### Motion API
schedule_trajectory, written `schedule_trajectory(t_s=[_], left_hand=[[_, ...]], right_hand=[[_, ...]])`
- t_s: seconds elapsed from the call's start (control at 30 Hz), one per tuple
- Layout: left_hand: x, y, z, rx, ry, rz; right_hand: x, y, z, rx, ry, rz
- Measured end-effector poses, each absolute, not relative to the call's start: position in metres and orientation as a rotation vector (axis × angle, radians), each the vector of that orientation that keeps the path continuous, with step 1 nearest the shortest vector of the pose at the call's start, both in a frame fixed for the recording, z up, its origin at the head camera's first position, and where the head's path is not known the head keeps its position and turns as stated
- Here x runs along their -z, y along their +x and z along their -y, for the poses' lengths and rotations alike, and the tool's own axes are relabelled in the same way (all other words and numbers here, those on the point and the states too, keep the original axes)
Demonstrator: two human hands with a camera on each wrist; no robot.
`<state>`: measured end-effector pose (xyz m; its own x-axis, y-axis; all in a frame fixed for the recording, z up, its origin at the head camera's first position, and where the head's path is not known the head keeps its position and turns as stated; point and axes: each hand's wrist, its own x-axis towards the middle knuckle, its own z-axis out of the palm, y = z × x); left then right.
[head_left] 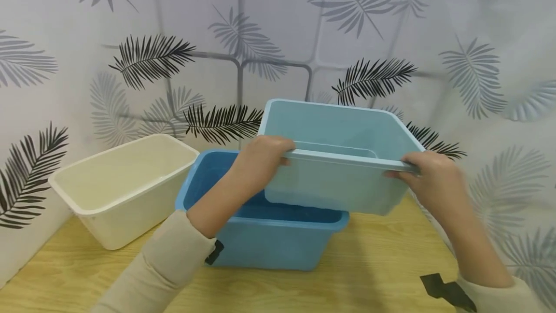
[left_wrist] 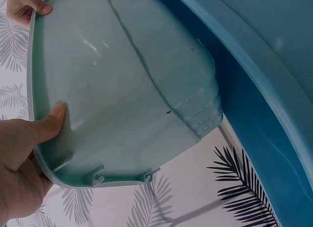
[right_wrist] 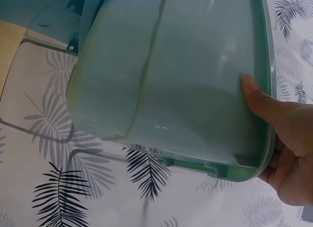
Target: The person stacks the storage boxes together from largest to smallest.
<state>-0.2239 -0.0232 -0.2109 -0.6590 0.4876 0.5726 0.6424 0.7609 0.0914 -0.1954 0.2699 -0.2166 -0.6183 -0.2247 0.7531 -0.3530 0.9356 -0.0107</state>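
Pale blue, a rectangular bin (head_left: 330, 182) tilts above the right part of a darker blue bin (head_left: 269, 245). My left hand (head_left: 262, 161) and right hand (head_left: 436, 177) grasp its near rim, thumbs against the outer wall. Just left of the darker one, a cream bin (head_left: 139, 216) stands on a wood-grain table (head_left: 382, 260); behind hangs a leaf-patterned backdrop (head_left: 278, 28).

A homelike corner, though I cannot be certain: I face a pale wall covering (head_left: 278, 13) patterned with grey and black leaves (head_left: 154, 61), over a wood-grain tabletop (head_left: 391, 260) bearing household plastic tubs (head_left: 273, 245).
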Motion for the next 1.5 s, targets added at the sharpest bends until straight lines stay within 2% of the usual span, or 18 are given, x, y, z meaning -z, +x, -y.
schedule_trajectory(t_s=[0.67,1.5], left_hand=[[0.209,-0.223,0.064,0.421,-0.729,2.501],[0.212,-0.22,0.103,0.44,-0.758,2.423]], right_hand=[[0.216,-0.206,-0.227,-0.267,0.434,2.268],[0.219,-0.208,-0.19,-0.253,0.424,2.226]])
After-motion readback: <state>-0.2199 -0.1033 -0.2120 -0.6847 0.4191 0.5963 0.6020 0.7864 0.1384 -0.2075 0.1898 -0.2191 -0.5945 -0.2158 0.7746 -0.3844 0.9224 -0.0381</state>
